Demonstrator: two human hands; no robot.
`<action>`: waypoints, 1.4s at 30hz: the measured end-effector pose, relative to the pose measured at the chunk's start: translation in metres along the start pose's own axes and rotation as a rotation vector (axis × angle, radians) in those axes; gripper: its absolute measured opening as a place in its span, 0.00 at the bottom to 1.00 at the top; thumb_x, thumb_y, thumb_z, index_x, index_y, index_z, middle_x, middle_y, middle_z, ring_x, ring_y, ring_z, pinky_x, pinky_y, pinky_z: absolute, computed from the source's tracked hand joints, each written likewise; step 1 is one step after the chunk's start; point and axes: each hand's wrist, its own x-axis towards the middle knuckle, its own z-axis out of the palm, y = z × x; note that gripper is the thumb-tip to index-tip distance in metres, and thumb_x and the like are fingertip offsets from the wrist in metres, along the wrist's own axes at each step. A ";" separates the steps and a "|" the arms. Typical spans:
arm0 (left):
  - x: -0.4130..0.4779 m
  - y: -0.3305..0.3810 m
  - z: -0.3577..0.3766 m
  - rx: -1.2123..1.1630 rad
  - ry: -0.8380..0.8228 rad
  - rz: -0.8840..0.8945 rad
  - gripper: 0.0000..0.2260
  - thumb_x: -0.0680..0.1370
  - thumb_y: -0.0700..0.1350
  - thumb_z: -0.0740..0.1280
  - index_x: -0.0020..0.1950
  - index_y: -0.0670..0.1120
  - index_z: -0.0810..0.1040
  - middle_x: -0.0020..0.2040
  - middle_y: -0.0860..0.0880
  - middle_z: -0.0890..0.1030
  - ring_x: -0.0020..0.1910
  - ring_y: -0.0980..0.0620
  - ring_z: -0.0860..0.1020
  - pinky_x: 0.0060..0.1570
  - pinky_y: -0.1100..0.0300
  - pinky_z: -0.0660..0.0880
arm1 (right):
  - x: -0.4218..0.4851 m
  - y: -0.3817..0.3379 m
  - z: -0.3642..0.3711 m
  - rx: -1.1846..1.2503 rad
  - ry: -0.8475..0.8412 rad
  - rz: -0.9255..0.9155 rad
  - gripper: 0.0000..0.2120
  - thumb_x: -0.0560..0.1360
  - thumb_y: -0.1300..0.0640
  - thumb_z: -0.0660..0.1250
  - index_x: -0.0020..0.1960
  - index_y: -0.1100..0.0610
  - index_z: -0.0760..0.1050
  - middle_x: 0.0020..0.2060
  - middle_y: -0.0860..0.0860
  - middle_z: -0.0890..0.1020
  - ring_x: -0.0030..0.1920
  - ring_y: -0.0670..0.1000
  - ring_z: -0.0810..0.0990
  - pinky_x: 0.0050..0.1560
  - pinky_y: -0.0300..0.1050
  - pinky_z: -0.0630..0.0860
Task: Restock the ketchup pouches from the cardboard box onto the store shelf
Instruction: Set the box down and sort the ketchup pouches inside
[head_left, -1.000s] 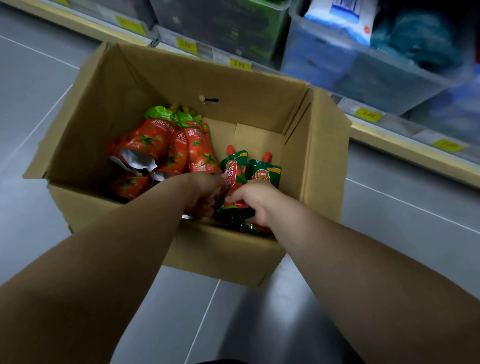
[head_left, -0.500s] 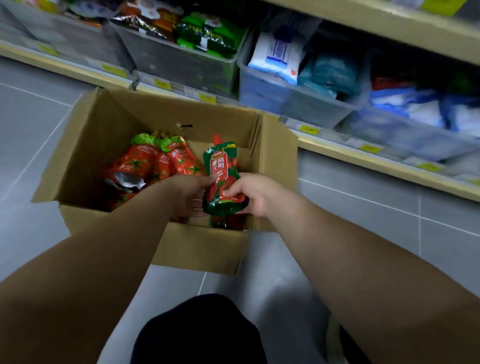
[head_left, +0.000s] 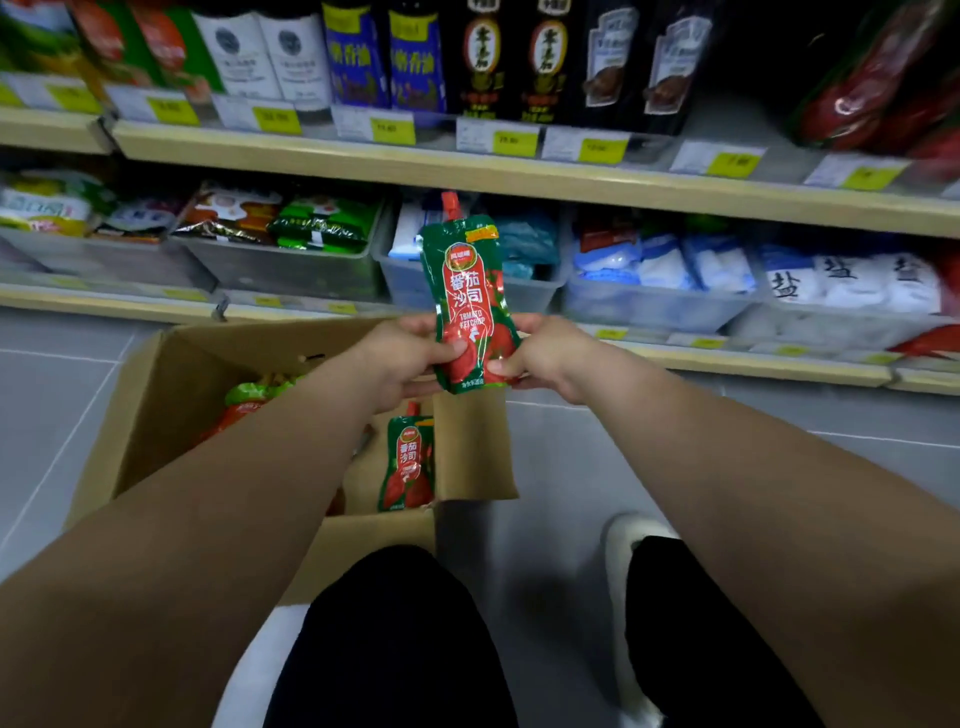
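A green and red ketchup pouch (head_left: 470, 301) with a red spout stands upright in the air above the cardboard box (head_left: 156, 395). My left hand (head_left: 402, 358) grips its lower left edge and my right hand (head_left: 545, 356) grips its lower right edge. In the box, a second green ketchup pouch (head_left: 408, 462) leans against the right wall, and orange-red pouches (head_left: 244, 405) lie at the back, partly hidden by my left forearm. The store shelf (head_left: 519, 171) runs across in front of me.
Dark sauce bottles (head_left: 483, 57) stand on the upper shelf above yellow price tags. Clear bins (head_left: 291, 270) of packets and white salt bags (head_left: 841, 280) fill the lower shelf. Red pouches (head_left: 883, 88) hang at the top right. My knees and a white shoe (head_left: 623, 535) are on the grey tiled floor.
Both hands have lifted the green pouch out of the box and up in front of the lower shelf. My view has tilted up from the box to the shelves.
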 end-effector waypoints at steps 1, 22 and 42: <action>0.001 0.008 0.011 0.013 -0.004 0.043 0.20 0.71 0.40 0.72 0.61 0.50 0.73 0.54 0.50 0.81 0.49 0.54 0.80 0.38 0.61 0.76 | -0.002 -0.002 -0.012 -0.010 0.041 -0.026 0.30 0.67 0.71 0.72 0.66 0.58 0.70 0.57 0.57 0.80 0.56 0.57 0.80 0.60 0.54 0.76; 0.062 0.172 0.281 0.437 0.172 1.039 0.21 0.73 0.47 0.70 0.65 0.50 0.72 0.56 0.51 0.79 0.53 0.53 0.77 0.55 0.58 0.74 | -0.013 -0.006 -0.289 -0.204 0.936 -0.602 0.16 0.71 0.59 0.70 0.57 0.50 0.74 0.32 0.35 0.75 0.34 0.31 0.74 0.31 0.24 0.66; 0.155 0.226 0.386 0.583 0.220 1.006 0.16 0.73 0.47 0.70 0.59 0.45 0.76 0.53 0.45 0.81 0.50 0.47 0.78 0.47 0.61 0.71 | 0.055 -0.003 -0.419 -0.310 0.993 -0.503 0.18 0.74 0.57 0.69 0.62 0.58 0.72 0.49 0.54 0.82 0.49 0.55 0.80 0.51 0.53 0.77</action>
